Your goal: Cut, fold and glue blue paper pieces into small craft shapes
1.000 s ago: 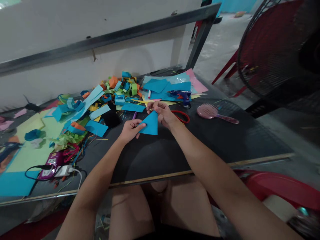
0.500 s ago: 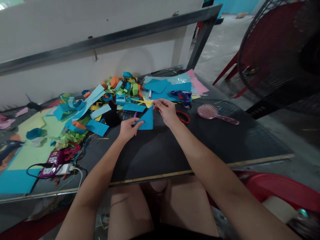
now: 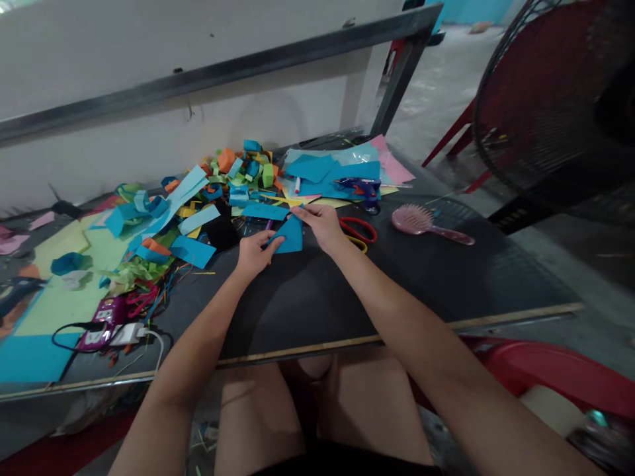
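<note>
A piece of blue paper is held up above the dark tabletop between my two hands. My left hand pinches its left edge, thumb on top. The fingers of my right hand are closed on its upper right corner, and the paper bends there. Just right of my right hand lie scissors with red and yellow handles, partly hidden by the hand. Behind the held piece is another blue paper strip on the table.
Folded paper pieces are heaped at the back. A glue gun rests on blue sheets, and a pink hairbrush lies to the right. At left are a purple power strip with cords and green sheets. A fan stands at right.
My right hand has moved slightly left and down, bending the paper's upper corner over toward the left. More of the scissors' handles now shows. My left hand stays nearly in place.
</note>
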The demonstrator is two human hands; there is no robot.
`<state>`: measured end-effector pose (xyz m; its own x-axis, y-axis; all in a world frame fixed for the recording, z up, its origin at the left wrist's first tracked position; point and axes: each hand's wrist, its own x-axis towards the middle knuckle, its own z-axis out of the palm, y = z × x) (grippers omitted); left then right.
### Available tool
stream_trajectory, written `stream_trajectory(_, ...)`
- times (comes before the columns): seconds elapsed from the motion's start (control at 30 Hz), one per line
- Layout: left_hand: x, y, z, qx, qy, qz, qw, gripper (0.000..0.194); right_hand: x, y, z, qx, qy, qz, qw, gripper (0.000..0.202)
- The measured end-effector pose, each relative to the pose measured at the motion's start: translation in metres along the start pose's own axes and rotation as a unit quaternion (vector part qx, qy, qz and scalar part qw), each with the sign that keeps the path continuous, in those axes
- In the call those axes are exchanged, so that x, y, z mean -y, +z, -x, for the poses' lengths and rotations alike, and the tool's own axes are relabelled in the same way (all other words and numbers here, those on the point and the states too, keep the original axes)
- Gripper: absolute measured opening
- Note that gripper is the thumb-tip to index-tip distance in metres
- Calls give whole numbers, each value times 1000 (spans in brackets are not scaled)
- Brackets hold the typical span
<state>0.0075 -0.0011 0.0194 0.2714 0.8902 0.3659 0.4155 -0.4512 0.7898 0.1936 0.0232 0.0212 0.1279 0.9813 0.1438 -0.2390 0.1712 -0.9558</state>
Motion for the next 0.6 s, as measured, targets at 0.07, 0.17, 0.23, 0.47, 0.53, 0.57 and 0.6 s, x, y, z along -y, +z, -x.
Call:
stream_trajectory(0.07,2,0,0,4,-1,-4,1000,29,1,0,0,-5,2,-2,1000,43)
stream_trajectory(0.17,4,1,-1,10,-2,-8,1000,30,0,1,1,-19,-1,-5,1000,41)
stream_trajectory(0.23,3,1,-1,13,-3,-8,1000,31,0,1,2,-27,-4,-5,1000,40)
stream_trajectory(0.47,-1,1,-1,8,-20,-10,1000,31,3,1,4,-4,21,-49,999,40)
stream_trajectory(0.53,0,1,-1,8,-24,-14,1000,31,3,0,3,7,23,-52,998,40)
stream_trajectory(0.57,0,1,0,7,-24,-17,1000,31,3,-1,3,7,19,-47,999,40)
stream_trajectory(0.6,1,1,0,5,-23,-20,1000,31,2,-1,3,5,15,-36,999,40)
